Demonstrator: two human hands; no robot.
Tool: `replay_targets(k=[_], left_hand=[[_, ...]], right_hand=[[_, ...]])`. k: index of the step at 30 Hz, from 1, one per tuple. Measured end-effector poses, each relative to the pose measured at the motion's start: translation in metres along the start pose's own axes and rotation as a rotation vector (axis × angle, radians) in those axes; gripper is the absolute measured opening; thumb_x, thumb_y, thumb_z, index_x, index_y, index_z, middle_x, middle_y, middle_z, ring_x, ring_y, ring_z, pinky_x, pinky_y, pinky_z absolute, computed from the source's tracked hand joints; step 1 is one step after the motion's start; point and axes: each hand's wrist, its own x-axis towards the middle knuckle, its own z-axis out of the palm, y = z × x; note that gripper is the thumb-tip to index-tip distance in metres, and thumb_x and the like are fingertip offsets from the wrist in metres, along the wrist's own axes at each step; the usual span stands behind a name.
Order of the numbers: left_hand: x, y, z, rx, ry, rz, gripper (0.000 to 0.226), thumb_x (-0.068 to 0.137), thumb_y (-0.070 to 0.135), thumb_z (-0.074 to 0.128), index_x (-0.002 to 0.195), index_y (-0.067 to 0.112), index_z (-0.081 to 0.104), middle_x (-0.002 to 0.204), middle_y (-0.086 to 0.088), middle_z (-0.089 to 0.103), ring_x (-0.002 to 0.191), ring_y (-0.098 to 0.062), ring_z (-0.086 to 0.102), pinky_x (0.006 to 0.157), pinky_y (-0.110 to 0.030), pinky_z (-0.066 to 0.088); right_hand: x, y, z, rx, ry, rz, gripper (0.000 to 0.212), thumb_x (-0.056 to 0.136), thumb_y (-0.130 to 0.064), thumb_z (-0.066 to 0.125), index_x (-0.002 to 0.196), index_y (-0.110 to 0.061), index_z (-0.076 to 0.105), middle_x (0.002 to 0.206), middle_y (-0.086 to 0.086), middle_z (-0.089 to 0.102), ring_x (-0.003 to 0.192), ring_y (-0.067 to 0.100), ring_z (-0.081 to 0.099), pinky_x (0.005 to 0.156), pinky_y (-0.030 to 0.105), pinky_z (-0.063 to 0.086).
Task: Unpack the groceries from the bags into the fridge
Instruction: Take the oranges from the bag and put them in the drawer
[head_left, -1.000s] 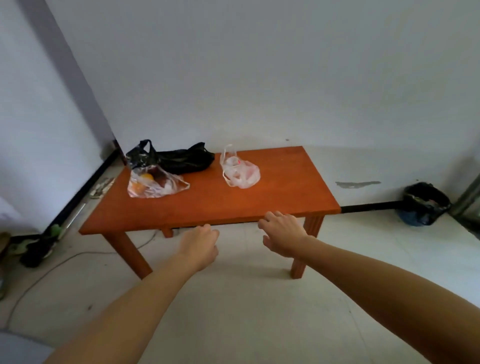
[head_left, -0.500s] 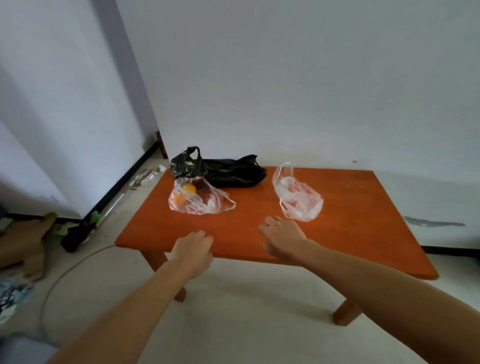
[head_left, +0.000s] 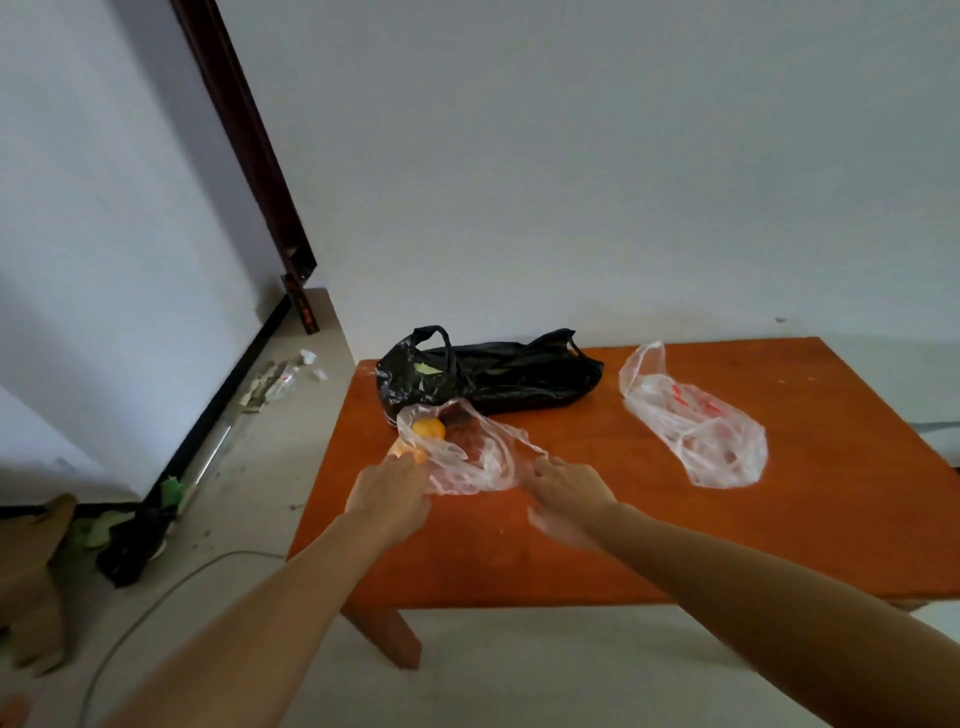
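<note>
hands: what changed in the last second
Both hands went forward from the near edge of the table to the fruit bag: the left hand reaches its near-left end, the right hand its handles. Whether either grips yet is unclear. The black bag and third bag lie as before.

Bare tabletop (head_left: 597, 545) lies open across the lower centre and right of the frame, in front of all 3 bags. At centre left the clear bag of oranges (head_left: 467, 462) lies against the black bag (head_left: 493, 379) behind it. A bare strip separates it from the second clear bag (head_left: 696, 431) at right, narrowing toward the wall (head_left: 571, 182), which closes the far side.
</note>
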Motion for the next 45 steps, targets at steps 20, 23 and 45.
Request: replay_targets(k=[20, 23, 45], left_hand=[[0.185, -0.129, 0.081, -0.114, 0.055, 0.235, 0.021, 0.086, 0.014, 0.061, 0.107, 0.014, 0.066, 0.101, -0.001, 0.059, 0.089, -0.015, 0.056, 0.069, -0.025, 0.047], [0.210, -0.132, 0.084, -0.130, 0.141, 0.403, 0.028, 0.076, 0.005, 0.072, 0.104, 0.009, 0.068, 0.106, -0.009, 0.062, 0.093, -0.023, 0.062, 0.069, -0.032, 0.055], [0.284, -0.198, 0.140, 0.467, 0.049, 1.225, 0.037, 0.091, 0.013, 0.049, 0.127, 0.016, 0.057, 0.133, -0.006, 0.053, 0.135, -0.030, 0.035, 0.118, -0.049, 0.003]], right_hand=[[0.232, -0.038, 0.120, 0.555, -0.130, 0.261, 0.078, 0.087, -0.048, 0.061, 0.147, -0.021, 0.020, 0.135, 0.005, 0.048, 0.093, 0.016, 0.059, 0.079, 0.033, 0.055], [0.234, -0.054, 0.127, 0.610, -0.102, 0.217, 0.054, 0.094, -0.023, 0.055, 0.144, -0.025, 0.035, 0.151, 0.001, 0.035, 0.069, 0.001, 0.053, 0.063, 0.022, 0.049], [0.277, -0.137, 0.125, 0.753, 0.483, 1.159, 0.030, 0.103, -0.027, 0.037, 0.102, -0.011, 0.063, 0.093, 0.000, 0.065, 0.078, 0.015, 0.059, 0.070, 0.031, 0.049]])
